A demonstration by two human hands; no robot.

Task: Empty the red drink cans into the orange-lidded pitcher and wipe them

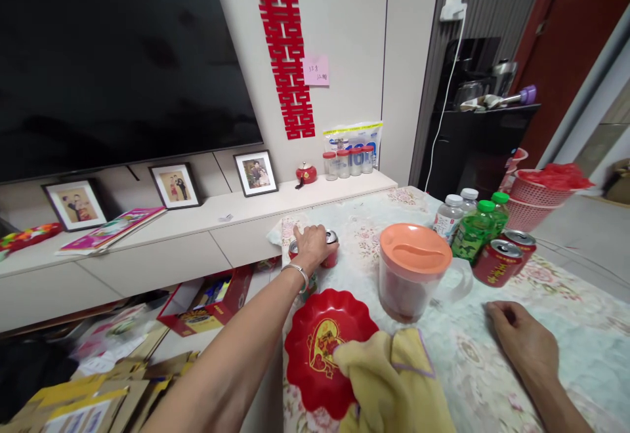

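At the near edge of the table (571,328), which carries a pale floral cover, a yellow cloth (394,380) lies bunched. It overlaps the rim of a red scalloped dish (319,348) with a gold emblem at its centre.

Right hand (522,344): palm down on the cover to the right of the cloth, fingers curled loosely under, gripping nothing.

Beyond the dish stands a clear pitcher (411,279) with an orange lid on and its handle turned to the right.

Left hand (311,246): arm stretched forward across the table's left edge, a bracelet at the wrist. The fingers are closed down over the top of a red drink can (331,254) near the far left corner. A second red can (293,249) shows just beside it, at the other side of the hand — whether the hand also grips this one cannot be told.

Right of the pitcher stand two more red cans (498,262), then two green bottles (475,229) and two clear bottles with white caps (449,216). Red baskets (536,197) sit stacked behind them.

Past the table, a low white shelf (197,220) holds three framed photographs (174,185), a small red teapot (306,173) and a row of red-lidded jars (347,164). On the wall above hang a dark television (123,59), a red paper-cut decoration (285,46) and a pink note (315,70).
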